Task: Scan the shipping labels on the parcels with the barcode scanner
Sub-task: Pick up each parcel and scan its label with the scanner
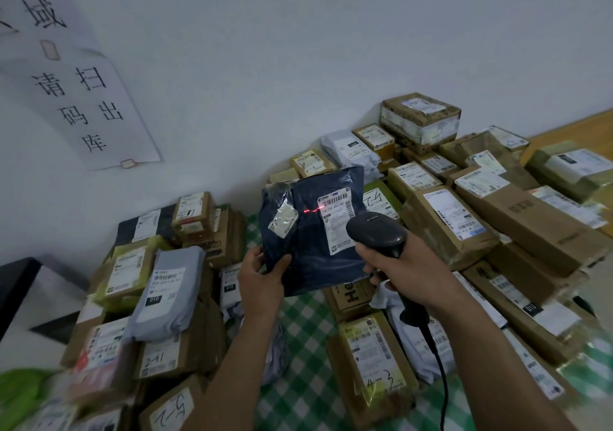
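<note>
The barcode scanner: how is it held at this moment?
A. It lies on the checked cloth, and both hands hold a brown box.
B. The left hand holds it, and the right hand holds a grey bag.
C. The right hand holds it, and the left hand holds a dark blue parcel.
C: the right hand grips the barcode scanner, while the left hand holds the dark blue parcel at its lower left corner.

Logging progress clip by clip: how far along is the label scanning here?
Done: nothing marks any parcel as scanned. In hand: left hand holds a dark blue parcel; right hand aims the scanner, red line just reaching its label. Left: the stacked parcels around, count unclear.
</note>
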Available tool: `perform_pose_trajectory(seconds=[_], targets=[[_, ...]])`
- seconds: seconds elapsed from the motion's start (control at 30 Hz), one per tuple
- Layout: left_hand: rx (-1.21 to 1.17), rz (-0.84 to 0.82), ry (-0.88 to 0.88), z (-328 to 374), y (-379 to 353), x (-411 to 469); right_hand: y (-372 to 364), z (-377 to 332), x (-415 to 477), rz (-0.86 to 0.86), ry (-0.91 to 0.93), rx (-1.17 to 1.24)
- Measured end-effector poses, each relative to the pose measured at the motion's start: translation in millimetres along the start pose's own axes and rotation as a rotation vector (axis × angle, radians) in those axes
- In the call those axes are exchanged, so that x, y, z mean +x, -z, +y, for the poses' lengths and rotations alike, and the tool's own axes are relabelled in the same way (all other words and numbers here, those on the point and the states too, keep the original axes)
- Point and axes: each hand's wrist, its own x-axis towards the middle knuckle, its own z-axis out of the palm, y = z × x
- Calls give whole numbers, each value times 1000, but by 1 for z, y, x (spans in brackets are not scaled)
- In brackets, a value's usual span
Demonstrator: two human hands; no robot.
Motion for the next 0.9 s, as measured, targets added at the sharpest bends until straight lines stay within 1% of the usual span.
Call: perform_pose_trajectory(seconds=[0.27,0.43,0.57,0.67,0.77,0.8,0.9], targets=[[44,30,-3,-8,4,0,2,-5,-6,-19,8,37],[18,39,0,-7,5,-1,-1,-4,-3,-42,18,27],[-56,76,-13,-3,14,-2,-13,-8,4,-87,55,-1],[-122,164,-27,5,35,8,-34,-18,19,-136,87,-93],[-148,287,-42,9,67,31,-66,-31,40,-229,146,-184],[-146,326,-36,13,77,39,-77,-37,45,-246,152,-189],[-127,455,-72,19,118,74,-116,-51,71,-385,148,-156]])
